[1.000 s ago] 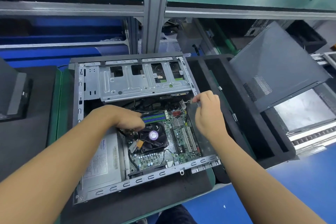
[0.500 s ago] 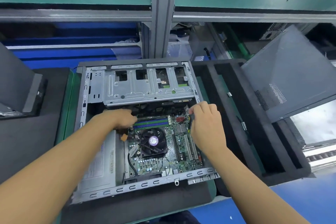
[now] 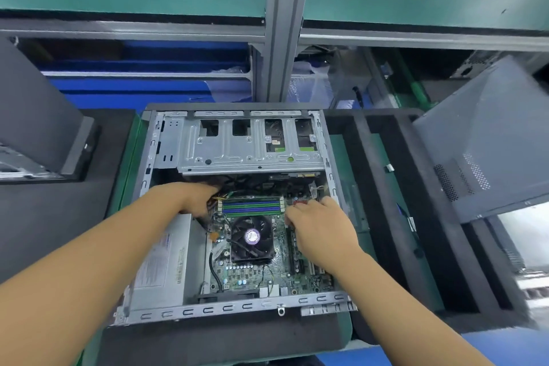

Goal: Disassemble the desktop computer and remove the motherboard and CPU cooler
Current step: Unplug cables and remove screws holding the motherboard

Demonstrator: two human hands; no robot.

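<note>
Chiefly at risk: the wires (image 3: 221,196) at the far left corner of the motherboard (image 3: 261,276). A plug pulled by its leads, or pulled at an angle, could tear out or bend its pins.
Second risk: the memory sticks (image 3: 251,206) lie directly between the two hands. A knuckle levering against them could strain their slots.
Third risk: both forearms cross the near metal rail of the computer case (image 3: 225,307). A sudden release of a tight plug could jerk an arm against that edge, or a hand into the cooler (image 3: 252,236).
Left hand (image 3: 199,197): reaches down into the dark gap beside the wires, at the far end of the power supply (image 3: 162,264). Its fingers are hidden, so whether it grips anything cannot be told.
Right hand (image 3: 318,223): fingers bent, tips down on the board just right of the memory sticks, near a red part (image 3: 300,202). Whether they pinch a plug cannot be told.
Motherboard position: flat on the floor of the case, under and between both hands, right of the power supply and nearer than the drive cage (image 3: 249,142).
Cooler position: mounted on the board, just nearer than the memory sticks. It lies between the forearms and neither hand touches it.
Case position: lying open on its side on dark foam (image 3: 222,342) on the surface.
Judged stage: plugs being freed; board and cooler not yet removed.
</note>
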